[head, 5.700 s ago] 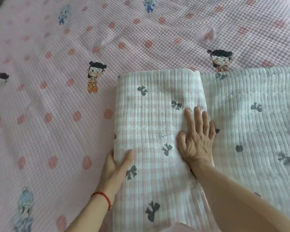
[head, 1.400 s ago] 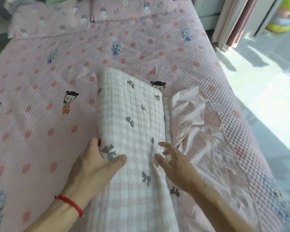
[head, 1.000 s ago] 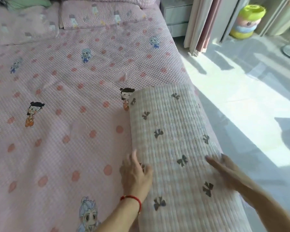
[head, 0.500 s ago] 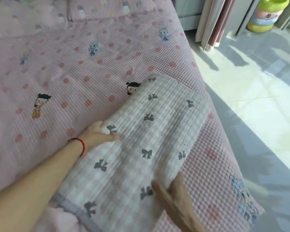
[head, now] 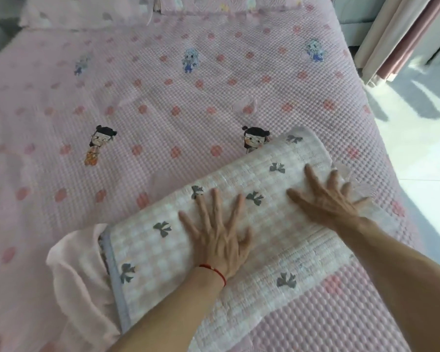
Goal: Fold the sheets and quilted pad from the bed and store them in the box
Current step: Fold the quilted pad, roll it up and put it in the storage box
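Observation:
The folded quilted pad (head: pixel 259 257), pink-and-white checked with grey bows and a grey bound edge, lies slantwise near the bed's right front corner. My left hand (head: pixel 219 235), with a red string at the wrist, presses flat on the pad's middle with fingers spread. My right hand (head: pixel 328 196) presses flat on its far right part, fingers also spread. A plain pink sheet (head: pixel 79 270) bulges out from the pad's left end. No box is in view.
The bed (head: pixel 163 97) is covered by a pink waffle spread with red dots and cartoon figures. Pillows (head: pixel 92 11) lie at the head. Curtains (head: pixel 391 34) hang at the upper right, beside sunlit tiled floor (head: pixel 422 153) along the bed's right edge.
The pad was folded over once more and turned slantwise. Both hands let go of its edges and now lie flat on top of it.

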Available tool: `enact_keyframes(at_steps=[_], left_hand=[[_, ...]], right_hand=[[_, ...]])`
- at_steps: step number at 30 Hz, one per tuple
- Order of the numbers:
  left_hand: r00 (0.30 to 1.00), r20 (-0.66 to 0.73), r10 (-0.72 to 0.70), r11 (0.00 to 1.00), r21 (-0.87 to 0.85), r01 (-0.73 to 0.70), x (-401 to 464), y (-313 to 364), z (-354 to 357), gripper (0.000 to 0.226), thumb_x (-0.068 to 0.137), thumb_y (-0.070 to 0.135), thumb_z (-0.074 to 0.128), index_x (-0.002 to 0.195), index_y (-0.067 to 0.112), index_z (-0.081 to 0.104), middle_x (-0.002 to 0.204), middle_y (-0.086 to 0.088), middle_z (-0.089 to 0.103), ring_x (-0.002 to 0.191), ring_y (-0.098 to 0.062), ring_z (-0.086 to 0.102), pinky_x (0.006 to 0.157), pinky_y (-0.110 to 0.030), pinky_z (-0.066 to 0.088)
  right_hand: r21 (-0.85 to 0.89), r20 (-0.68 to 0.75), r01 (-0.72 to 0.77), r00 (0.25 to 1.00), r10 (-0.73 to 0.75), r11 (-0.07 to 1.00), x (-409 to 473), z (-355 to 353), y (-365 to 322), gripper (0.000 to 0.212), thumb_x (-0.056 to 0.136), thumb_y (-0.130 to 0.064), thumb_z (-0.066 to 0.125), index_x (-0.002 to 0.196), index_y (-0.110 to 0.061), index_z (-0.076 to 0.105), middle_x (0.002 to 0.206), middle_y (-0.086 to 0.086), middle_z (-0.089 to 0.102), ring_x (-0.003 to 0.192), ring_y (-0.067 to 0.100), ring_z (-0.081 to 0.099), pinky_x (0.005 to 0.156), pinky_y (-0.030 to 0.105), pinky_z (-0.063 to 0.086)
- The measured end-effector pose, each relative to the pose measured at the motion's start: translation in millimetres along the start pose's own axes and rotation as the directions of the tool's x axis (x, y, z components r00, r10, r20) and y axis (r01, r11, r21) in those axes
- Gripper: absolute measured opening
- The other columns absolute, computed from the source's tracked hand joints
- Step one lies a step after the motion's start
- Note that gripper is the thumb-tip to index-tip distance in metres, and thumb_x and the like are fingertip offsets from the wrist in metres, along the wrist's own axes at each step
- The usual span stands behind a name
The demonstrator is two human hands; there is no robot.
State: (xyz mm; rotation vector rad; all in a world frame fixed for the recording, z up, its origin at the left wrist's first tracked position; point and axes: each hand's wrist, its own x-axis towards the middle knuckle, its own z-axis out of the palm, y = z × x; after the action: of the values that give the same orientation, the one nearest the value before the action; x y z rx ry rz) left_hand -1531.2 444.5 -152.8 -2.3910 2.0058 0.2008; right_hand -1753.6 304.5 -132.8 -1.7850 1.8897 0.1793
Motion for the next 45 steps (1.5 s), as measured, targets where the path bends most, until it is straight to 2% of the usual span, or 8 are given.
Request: enact_keyframes(at_steps=[5, 12, 21, 34, 39, 42, 43, 45], left_hand=[[0.999, -0.017, -0.037, 0.999, 0.034, 0.037, 12, -9, 23, 0.075, 0.096, 0.068, 0.018, 0.160, 0.039, -0.010, 0.168, -0.020, -0.011, 0.150, -0.054, -0.009, 0.106, -0.083, 0.003], [0.999, -0.009, -0.051, 0.998, 0.044, 0.051, 24, -14, 42, 0.079, 0.094, 0.068, 0.027, 0.162, 0.037, 0.000, 0.169, -0.020, -0.007, 0.151, -0.053, -0.006, 0.105, -0.084, 0.006], [0.998, 0.025, -0.064, 0.998, 0.030, 0.063, 27, -15, 45, 0.079, 0.095, 0.067, 0.022, 0.161, 0.035, -0.008, 0.168, -0.019, -0.014, 0.151, -0.053, -0.012, 0.104, -0.084, 0.006], [0.971, 0.235, 0.033, 0.996, -0.093, -0.012, -64, -32, -15, 0.090, 0.082, 0.090, 0.001, 0.156, 0.043, -0.020, 0.164, -0.013, -0.027, 0.148, -0.053, -0.020, 0.105, -0.081, -0.015], [0.925, 0.369, 0.086, 0.995, -0.086, -0.058, -73, -43, -4, 0.091, 0.083, 0.090, 0.003, 0.150, 0.038, -0.030, 0.159, -0.011, -0.039, 0.143, -0.052, -0.034, 0.104, -0.077, -0.024], [0.886, 0.426, 0.180, 0.929, -0.371, -0.010, -88, -70, -34, 0.067, 0.103, 0.063, 0.024, 0.159, 0.027, 0.024, 0.166, -0.019, 0.016, 0.152, -0.047, 0.013, 0.119, -0.068, 0.009], [0.909, 0.381, 0.167, 0.842, -0.535, 0.070, -105, -86, -47, 0.041, 0.107, 0.045, 0.035, 0.131, 0.022, 0.058, 0.138, -0.018, 0.056, 0.130, -0.037, 0.050, 0.113, -0.060, 0.034], [0.959, 0.278, -0.050, 0.612, -0.751, 0.250, -140, -137, -78, 0.031, 0.103, 0.019, 0.047, 0.076, 0.031, 0.057, 0.072, 0.009, 0.063, 0.071, -0.004, 0.059, 0.078, -0.037, 0.056]], right_hand=[[0.027, -0.021, 0.012, 1.000, -0.011, 1.000, 35, -2, 3, 0.124, 0.054, -0.110, 0.030, 0.153, -0.052, -0.018, 0.169, 0.007, 0.010, 0.144, 0.049, 0.031, 0.111, 0.080, 0.021], [0.224, 0.120, -0.090, 0.991, 0.064, 0.971, 75, -27, 12, 0.139, 0.036, -0.100, 0.068, 0.140, -0.012, 0.037, 0.123, 0.009, 0.057, 0.105, 0.035, 0.062, 0.088, 0.051, 0.058], [0.364, 0.594, -0.170, 0.800, -0.088, 0.916, 52, -110, 3, 0.052, 0.086, -0.043, 0.071, 0.127, -0.012, 0.063, 0.113, 0.016, 0.076, 0.102, 0.037, 0.075, 0.101, 0.054, 0.052], [-0.008, 0.171, 0.268, 0.950, -0.263, 0.963, -103, -181, -119, 0.044, 0.090, -0.062, 0.057, 0.120, -0.030, 0.060, 0.083, -0.009, 0.075, 0.069, 0.010, 0.072, 0.070, 0.029, 0.054], [-0.259, 0.179, 0.415, 0.908, -0.379, 0.872, -168, -122, -188, 0.070, 0.097, -0.063, 0.047, 0.140, -0.009, 0.033, 0.112, 0.002, 0.059, 0.086, 0.019, 0.066, 0.076, 0.043, 0.060], [-0.152, 0.249, 0.505, 0.851, -0.461, 0.850, -215, -66, -238, 0.067, 0.093, -0.053, 0.052, 0.139, -0.015, 0.022, 0.117, 0.003, 0.051, 0.098, 0.022, 0.061, 0.081, 0.040, 0.053], [-0.175, 0.237, 0.532, 0.839, -0.489, 0.829, -225, -47, -250, 0.067, 0.091, -0.049, 0.055, 0.137, -0.013, 0.023, 0.115, 0.003, 0.052, 0.101, 0.025, 0.062, 0.080, 0.039, 0.048], [-0.246, 0.181, 0.570, 0.822, -0.540, 0.784, -247, 0, -275, 0.063, 0.088, -0.046, 0.059, 0.133, -0.010, 0.030, 0.108, 0.005, 0.055, 0.102, 0.031, 0.064, 0.076, 0.038, 0.040]])
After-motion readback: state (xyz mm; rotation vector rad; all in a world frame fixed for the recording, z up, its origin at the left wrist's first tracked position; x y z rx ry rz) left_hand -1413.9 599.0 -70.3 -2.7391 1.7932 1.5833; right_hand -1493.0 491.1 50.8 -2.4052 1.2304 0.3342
